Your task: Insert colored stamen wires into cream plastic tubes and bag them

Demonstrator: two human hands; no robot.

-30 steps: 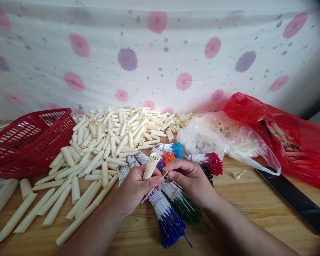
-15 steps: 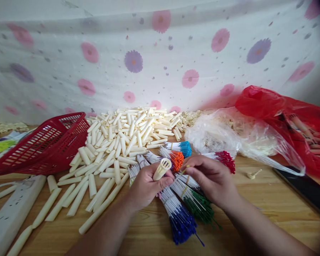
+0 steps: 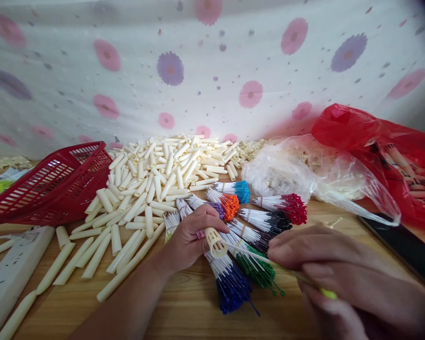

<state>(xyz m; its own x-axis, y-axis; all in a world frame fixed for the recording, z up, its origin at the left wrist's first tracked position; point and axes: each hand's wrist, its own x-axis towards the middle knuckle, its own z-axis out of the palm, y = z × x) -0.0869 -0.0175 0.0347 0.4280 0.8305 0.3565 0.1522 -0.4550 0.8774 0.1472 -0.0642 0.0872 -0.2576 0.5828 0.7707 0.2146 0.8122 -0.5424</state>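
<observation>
My left hand [image 3: 191, 233] is closed around a short cream plastic tube [image 3: 211, 240], its slotted open end facing me. My right hand [image 3: 343, 274], blurred and close to the camera, pinches a thin white stick with a yellow end [image 3: 250, 253]. The stick's white tip reaches the slotted end of the tube; I cannot tell how far it goes in. Beneath and between the hands lie banded bundles of white sticks with coloured ends: a dark blue bundle [image 3: 230, 285], a green bundle [image 3: 257, 269], a black bundle [image 3: 269, 219] and an orange bundle [image 3: 228, 204].
Many cream tubes [image 3: 163, 170] are heaped behind my left hand. A red basket [image 3: 67, 189] leans at the left above a white power strip [image 3: 16, 278]. At the right sit a clear plastic bag [image 3: 283, 167], a red bag [image 3: 361, 127] and a black flat object [image 3: 403, 250].
My right hand has moved right and towards me, drawing the yellow-ended stick out straight. The tube now tips lower, its slotted end turned more towards me. The view has shifted slightly.
</observation>
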